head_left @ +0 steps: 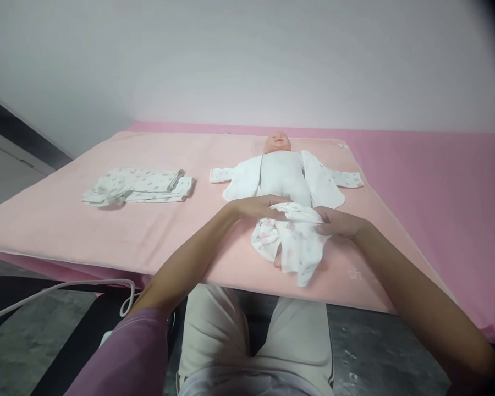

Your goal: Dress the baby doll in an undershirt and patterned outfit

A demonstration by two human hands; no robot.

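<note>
A baby doll [279, 143] lies on its back with its head toward the wall. Its torso is covered in white, and a white baby jacket [244, 177] lies spread open beneath it, the patterned sleeves stretched out to both sides. Around the doll's lower legs bunch small white printed baby pants [299, 242]. My left hand [259, 208] grips their waistband on the left side, fingers closed on the cloth. On the opposite side, my right hand [341, 222] pinches the same waistband. A bit of the doll's foot [278, 258] shows below the cloth; most of its legs are hidden.
Folded white patterned baby clothes [140, 187] lie on the left of the pale pink mat [160, 242]. A brighter pink cover [421, 209] extends to the right. A white cable [66, 284] hangs near the front left edge, and a wall stands behind.
</note>
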